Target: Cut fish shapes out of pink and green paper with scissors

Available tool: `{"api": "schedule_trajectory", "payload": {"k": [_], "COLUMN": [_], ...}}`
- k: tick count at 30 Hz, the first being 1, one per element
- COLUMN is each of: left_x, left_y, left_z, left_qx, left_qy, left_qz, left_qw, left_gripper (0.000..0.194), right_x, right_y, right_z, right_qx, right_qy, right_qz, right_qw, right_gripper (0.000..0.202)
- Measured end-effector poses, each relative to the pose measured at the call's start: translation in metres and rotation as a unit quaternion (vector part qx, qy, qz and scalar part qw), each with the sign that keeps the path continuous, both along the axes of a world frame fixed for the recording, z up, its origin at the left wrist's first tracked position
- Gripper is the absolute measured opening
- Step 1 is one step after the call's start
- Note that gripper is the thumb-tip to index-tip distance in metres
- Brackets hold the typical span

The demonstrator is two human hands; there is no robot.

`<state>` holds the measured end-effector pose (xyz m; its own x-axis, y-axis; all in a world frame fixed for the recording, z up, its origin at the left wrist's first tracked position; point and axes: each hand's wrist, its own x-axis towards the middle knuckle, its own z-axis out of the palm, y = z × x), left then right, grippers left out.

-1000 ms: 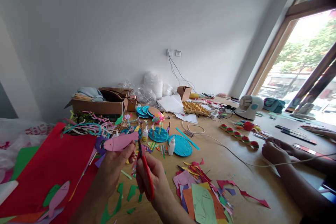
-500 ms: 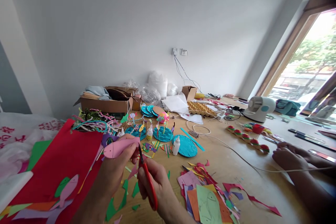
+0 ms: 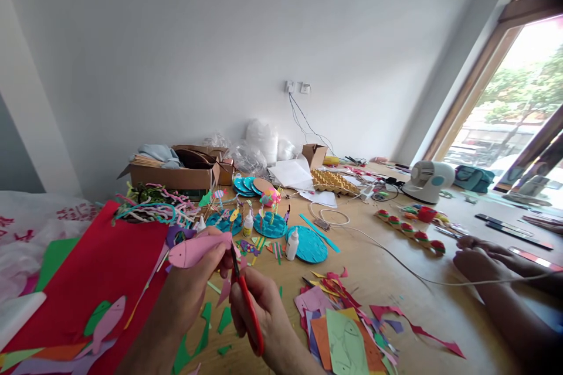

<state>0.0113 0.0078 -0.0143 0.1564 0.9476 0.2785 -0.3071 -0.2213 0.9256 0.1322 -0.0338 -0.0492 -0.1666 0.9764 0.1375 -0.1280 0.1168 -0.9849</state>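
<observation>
A pink paper fish with a drawn eye and gill line is pinched in my left hand, its head pointing left. My right hand grips scissors with red handles. Their dark blades point upward and meet the paper at the fish's tail end, beside my left fingertips. Bits of pink paper hang just under the blades. On the red sheet to the left lie another pink fish and a green one, partly covered.
Paper scraps and a green sheet with a drawn fish lie at front right. Blue discs and a white glue bottle stand ahead. Another person's hands rest at right near a white cable. A small fan stands behind.
The view has shifted slightly, so most things sit a little further left. My hands keep nearly the same pose, with the blades still at the fish's tail end.
</observation>
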Motion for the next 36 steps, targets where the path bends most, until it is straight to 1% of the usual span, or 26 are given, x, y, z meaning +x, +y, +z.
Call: {"api": "schedule_trajectory", "payload": {"k": [7,14,19,25,28,32,36], "left_x": [0.0,-0.002,-0.006,-0.008,-0.009,-0.011,-0.013], "left_y": [-0.001,0.002,0.004,0.004,0.004,0.002,0.001], "left_z": [0.002,0.0,-0.004,0.001,0.004,0.006,0.008], "left_qx": [-0.033,-0.061,-0.062,-0.053,-0.05,-0.05,-0.039], "left_qy": [-0.014,-0.019,-0.016,0.021,0.031,0.045,0.063], "left_qz": [-0.007,-0.04,-0.054,-0.057,-0.063,-0.067,-0.066], "left_qw": [0.999,0.997,0.997,0.997,0.996,0.995,0.995], "left_gripper": [0.011,0.01,0.011,0.013,0.014,0.014,0.016], "right_x": [0.003,0.01,0.011,0.013,0.015,0.018,0.022], "right_y": [-0.001,-0.004,-0.006,-0.007,-0.007,-0.006,-0.007], "right_z": [0.0,0.004,0.006,0.008,0.006,0.0,-0.005], "right_qx": [-0.018,-0.015,-0.016,-0.021,-0.02,-0.001,0.017], "right_qy": [-0.029,-0.056,-0.061,-0.079,-0.088,-0.121,-0.136], "right_qz": [-0.011,-0.009,-0.01,-0.009,-0.001,-0.008,0.012], "right_qw": [0.999,0.998,0.998,0.997,0.996,0.993,0.991], "right_gripper": [0.051,0.039,0.039,0.037,0.035,0.036,0.033]}}
